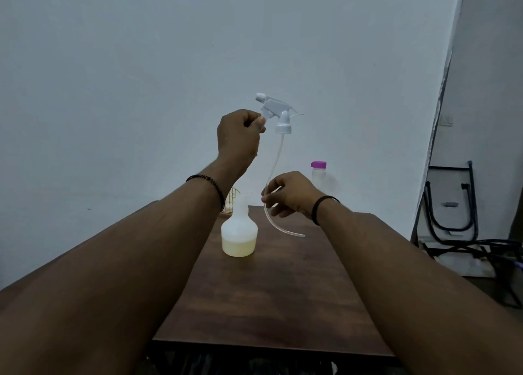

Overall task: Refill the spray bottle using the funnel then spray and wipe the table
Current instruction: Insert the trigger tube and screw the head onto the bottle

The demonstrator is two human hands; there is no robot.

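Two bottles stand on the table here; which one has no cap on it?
The spray bottle with yellowish liquid, near the table's middle: its neck is bare. The small bottle at the far edge wears a purple cap.

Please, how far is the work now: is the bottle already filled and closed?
Partly filled: the bottle stands open on the table with yellowish liquid low inside. In hand: the left hand holds the spray head up, and the right hand pinches its tube. Left: refit the head, spray, wipe. No funnel shows.

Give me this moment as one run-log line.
left hand: holds sprayer head aloft | right hand: pinches dip tube | spray bottle: open, part-filled, on table
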